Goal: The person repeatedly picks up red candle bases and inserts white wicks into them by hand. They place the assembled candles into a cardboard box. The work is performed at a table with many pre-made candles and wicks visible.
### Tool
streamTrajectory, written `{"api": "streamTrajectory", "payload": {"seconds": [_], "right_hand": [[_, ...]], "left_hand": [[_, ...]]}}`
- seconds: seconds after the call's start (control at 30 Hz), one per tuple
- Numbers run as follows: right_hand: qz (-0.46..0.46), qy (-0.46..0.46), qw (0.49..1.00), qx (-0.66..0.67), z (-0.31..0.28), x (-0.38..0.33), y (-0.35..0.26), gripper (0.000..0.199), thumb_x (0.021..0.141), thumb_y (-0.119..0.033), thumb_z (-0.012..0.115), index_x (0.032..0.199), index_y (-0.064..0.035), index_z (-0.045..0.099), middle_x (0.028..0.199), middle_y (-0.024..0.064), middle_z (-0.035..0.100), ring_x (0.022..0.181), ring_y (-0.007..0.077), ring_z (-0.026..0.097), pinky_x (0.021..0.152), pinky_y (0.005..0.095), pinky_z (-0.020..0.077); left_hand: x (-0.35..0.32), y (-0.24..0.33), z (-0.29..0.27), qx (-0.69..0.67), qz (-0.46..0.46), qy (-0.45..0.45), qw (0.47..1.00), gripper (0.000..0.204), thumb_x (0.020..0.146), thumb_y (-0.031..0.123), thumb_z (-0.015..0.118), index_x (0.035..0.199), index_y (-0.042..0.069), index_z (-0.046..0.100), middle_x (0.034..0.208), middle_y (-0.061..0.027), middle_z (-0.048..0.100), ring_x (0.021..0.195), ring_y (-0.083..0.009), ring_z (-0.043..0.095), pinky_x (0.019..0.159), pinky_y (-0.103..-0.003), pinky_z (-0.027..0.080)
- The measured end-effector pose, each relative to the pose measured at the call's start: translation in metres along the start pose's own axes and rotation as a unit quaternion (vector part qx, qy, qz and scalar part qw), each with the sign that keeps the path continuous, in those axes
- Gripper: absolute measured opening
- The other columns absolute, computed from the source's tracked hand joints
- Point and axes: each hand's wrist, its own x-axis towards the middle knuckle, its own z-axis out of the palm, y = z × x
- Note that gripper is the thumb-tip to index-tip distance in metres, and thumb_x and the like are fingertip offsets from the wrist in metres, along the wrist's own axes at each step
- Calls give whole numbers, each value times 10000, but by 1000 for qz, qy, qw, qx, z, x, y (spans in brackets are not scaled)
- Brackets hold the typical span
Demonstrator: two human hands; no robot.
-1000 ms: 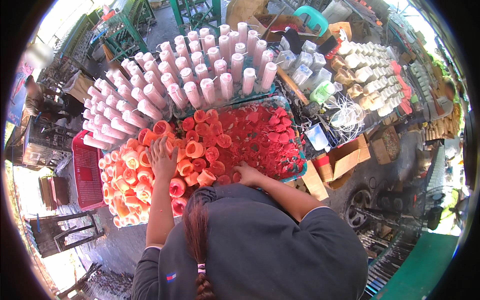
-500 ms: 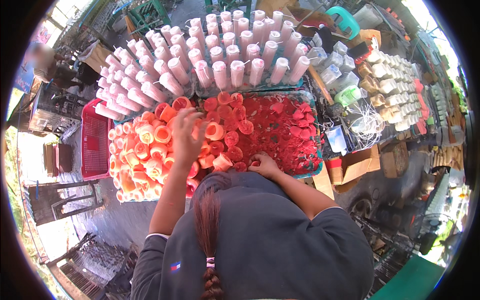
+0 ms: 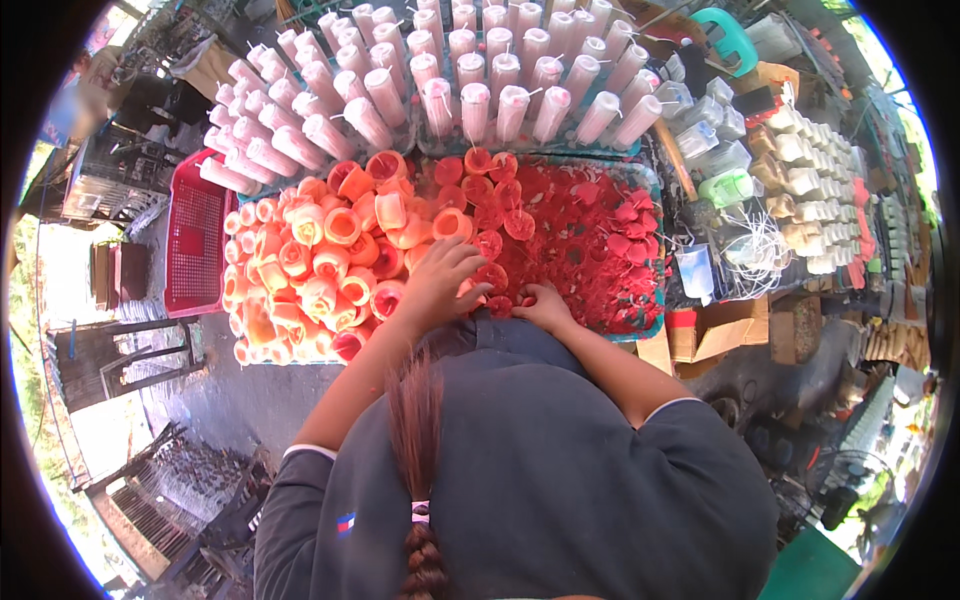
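Orange cups lie heaped left of the red-littered tray; loosely stacked, they might tumble if nudged. The left hand, fingers parted around nothing visible, hovers beside them; the right hand curls near the tray, its grip impossible to tell.

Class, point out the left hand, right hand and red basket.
left hand [image 3: 441,281], head view: back of hand
right hand [image 3: 545,307], head view: back of hand
red basket [image 3: 194,260], head view: perforated part
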Motion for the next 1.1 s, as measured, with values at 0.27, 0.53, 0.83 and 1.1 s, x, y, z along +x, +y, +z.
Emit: {"api": "streamTrajectory", "payload": {"seconds": [0.27, 0.53, 0.83, 1.1], "right_hand": [[-20, -23, 988, -152, -18, -8, -27, 366, 658, -339, 692, 938, -105, 664, 1000, 177, 589, 994, 314, 565, 852, 403, 463], [-94, -29, 995, -31, -20, -3, 7, 345, 643, -307, 679, 922, -105, 699, 1011, 146, 596, 973, 292, 586, 852, 354, 471], [-49, 61, 992, 97, -10, -20, 11, 254, 679, -257, 669, 851, -71, 682, 948, 82, 622, 837, 214, 629, 767, 301, 495], [41, 6, 744, 667, -37, -42, 49, 240, 775, -92, 597, 1011, -86, 556, 1025, 107, 601, 805, 227, 641, 664, 343, 557]], "left_hand": [[11, 6, 36, 118, -82, -214, 966, 749, 735, 580, 618, 1377, 260, 400, 1511, 21, 205, 1415, -232, 89, 1097, -570, -78], [2, -4, 36, 128, -55, -190, 972, 769, 698, 549, 652, 1378, 300, 390, 1522, 47, 176, 1419, -193, 84, 1107, -546, -67], [3, -6, 33, 113, -69, -213, 968, 779, 693, 567, 645, 1378, 308, 379, 1524, 45, 162, 1416, -167, 92, 1118, -523, -64], [8, -9, 35, 84, -66, -225, 968, 741, 731, 593, 613, 1352, 232, 432, 1510, -11, 212, 1417, -215, 79, 1087, -568, -86]]}}
